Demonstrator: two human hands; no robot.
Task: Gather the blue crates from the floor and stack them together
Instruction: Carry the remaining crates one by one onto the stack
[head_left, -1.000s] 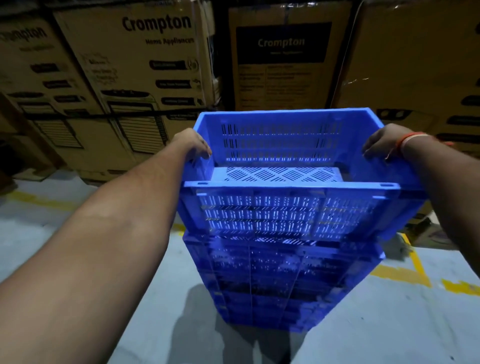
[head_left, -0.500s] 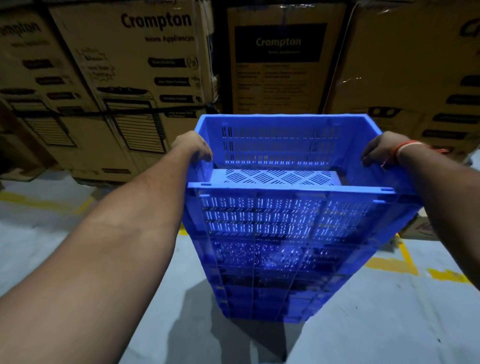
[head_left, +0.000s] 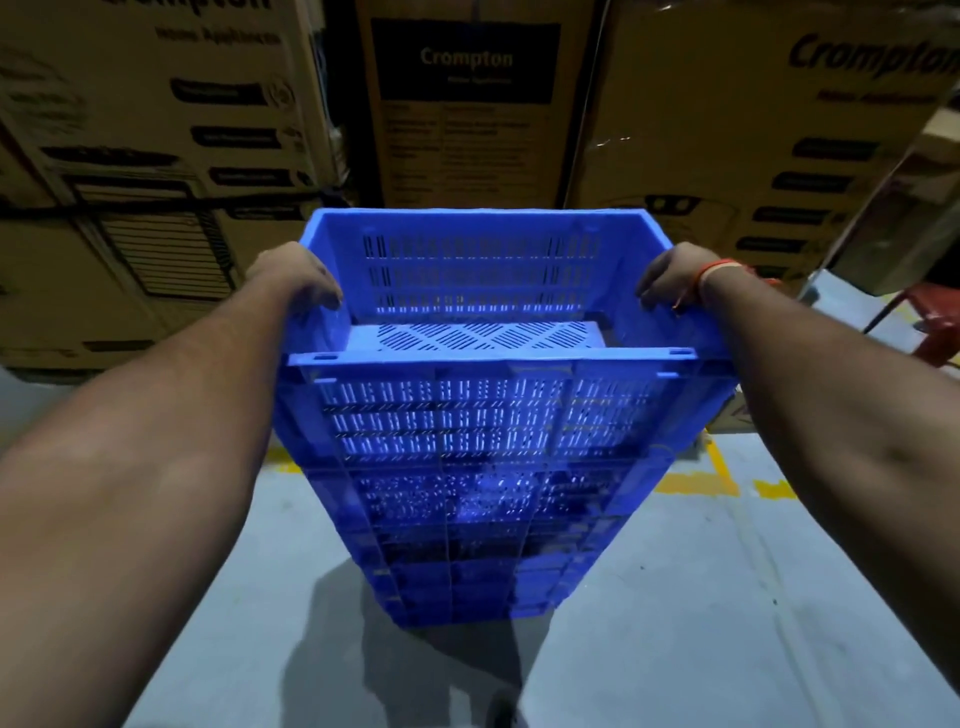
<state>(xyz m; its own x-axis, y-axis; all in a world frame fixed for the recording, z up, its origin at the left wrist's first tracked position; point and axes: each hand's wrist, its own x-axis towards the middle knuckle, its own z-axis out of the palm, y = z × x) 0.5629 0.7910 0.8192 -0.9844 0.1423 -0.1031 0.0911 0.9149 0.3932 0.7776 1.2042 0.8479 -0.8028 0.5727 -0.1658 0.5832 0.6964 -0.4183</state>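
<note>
blue plastic: top crate (head_left: 483, 291) sits on the crate stack (head_left: 467, 514), mid-floor (head_left: 727, 597), near the cardboard boxes (head_left: 467, 98).
grip: my left hand (head_left: 296, 275) and right hand (head_left: 675, 278) curl over its side rims.
risk: tall stack could tip if I push unevenly.
around: yellow floor line (head_left: 696, 480); red object (head_left: 935, 332) at the right edge.
blocking: boxes close behind.

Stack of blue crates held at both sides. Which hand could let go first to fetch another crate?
Neither clearly. Left hand and right hand grip opposite side rims of the top crate symmetrically. The floor in view shows no loose crate to favour a side.
</note>
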